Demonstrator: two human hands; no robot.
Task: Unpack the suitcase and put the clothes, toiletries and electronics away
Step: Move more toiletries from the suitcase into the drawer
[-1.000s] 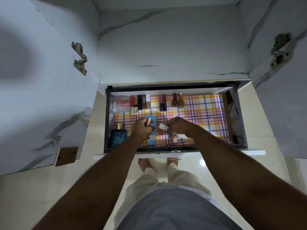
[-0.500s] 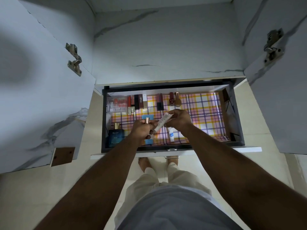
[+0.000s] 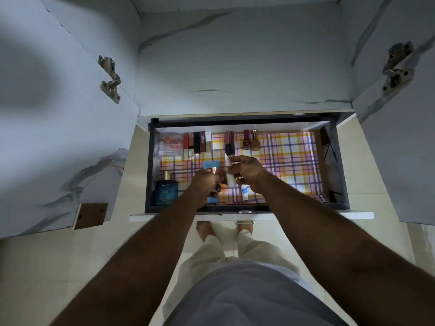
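An open drawer [image 3: 339, 161] lined with plaid paper holds toiletries. My left hand [image 3: 206, 184] grips a small item with a rose-gold cap [image 3: 214, 170] over the drawer's front left. My right hand [image 3: 247, 171] holds a white tube [image 3: 228, 172] upright between thumb and fingers, right beside the left hand. Under the hands lie a light-blue tube [image 3: 211, 165] and a small white-and-blue tube [image 3: 244, 192]. A blue perfume bottle [image 3: 166, 190] stands at the front left corner.
Along the drawer's back edge stand a clear box [image 3: 168, 145], several lipsticks and small boxes [image 3: 196, 144], a dark tube [image 3: 229, 143] and two nail-polish bottles [image 3: 250, 143]. Cabinet doors hang open on both sides, left door [image 3: 58, 114] and right door [image 3: 404, 137]. My feet are under the drawer front.
My right hand lifted the white tube from a slant to upright and moved slightly toward the drawer's back. The left hand stayed in place with the capped item.
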